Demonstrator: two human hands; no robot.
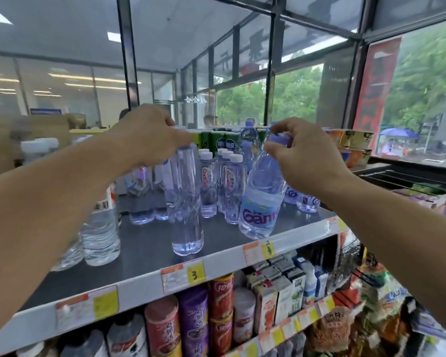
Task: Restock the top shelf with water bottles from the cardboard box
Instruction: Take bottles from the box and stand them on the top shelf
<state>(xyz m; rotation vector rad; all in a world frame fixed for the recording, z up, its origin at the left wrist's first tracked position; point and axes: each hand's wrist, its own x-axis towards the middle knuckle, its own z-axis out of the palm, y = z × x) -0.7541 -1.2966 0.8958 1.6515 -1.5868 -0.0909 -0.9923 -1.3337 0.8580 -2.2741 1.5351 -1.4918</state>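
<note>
My left hand [150, 135] grips the top of a tall clear water bottle [186, 210] that stands upright near the front of the grey top shelf [144, 243]. My right hand [301, 150] holds a wider bottle with a purple cap and a purple-lettered label [260, 202] by its neck; it tilts, with its base at the shelf's front edge. Several small white-capped water bottles [227, 181] stand just behind, between the two held bottles. The cardboard box is out of view.
Clear bottles [101, 228] stand at the shelf's left. Green cans [216, 143] and noodle cups [353, 145] line the back and right. Price tags [183, 275] run along the shelf lip. Below are snack tubes [191, 320] and cartons [281, 292]. Windows lie beyond.
</note>
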